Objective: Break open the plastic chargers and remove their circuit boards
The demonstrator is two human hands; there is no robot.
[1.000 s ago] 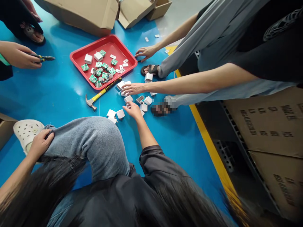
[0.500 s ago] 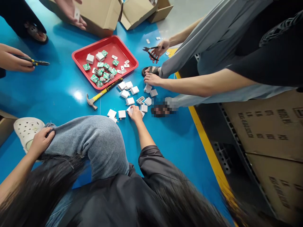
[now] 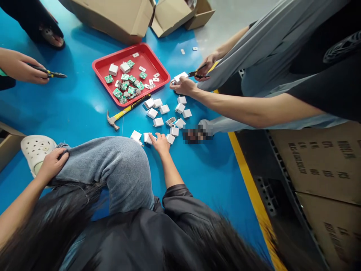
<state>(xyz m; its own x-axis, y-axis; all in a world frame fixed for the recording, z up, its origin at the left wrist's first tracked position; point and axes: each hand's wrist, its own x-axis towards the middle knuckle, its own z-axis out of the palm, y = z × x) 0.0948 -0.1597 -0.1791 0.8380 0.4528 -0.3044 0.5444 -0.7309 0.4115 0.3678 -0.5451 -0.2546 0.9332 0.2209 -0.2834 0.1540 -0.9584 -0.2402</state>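
Perhaps the tray [image 3: 118,53] is the biggest worry: a foot or elbow catching its rim could tip the boards [image 3: 143,75] out. The hammer [image 3: 121,113] lies beside the tray's near edge, so a knock on its handle might shove either one. The co-worker's pliers [image 3: 194,73] point at a plug [image 3: 180,77] in that person's other hand; a slip could nip a finger. Your right hand [image 3: 161,145], fingers apart, touches a plug [image 3: 147,138] on the floor [image 3: 211,165], below the tray's near edge; I can't tell whether you grip it. Press off-centre and it may skid into its neighbours, they sit so close. Your left hand [image 3: 53,165] rests on your jeans [image 3: 84,158], thumb apart from the fingers, holding nothing visible.

Count, then: one tray, one hammer, two pliers. Plugs: roughly fifteen on the floor, two in the tray, one with the co-worker. Boards: about ten, all in the tray. Plates [image 3: 142,69]: around eight in the tray, two past its far right edge.
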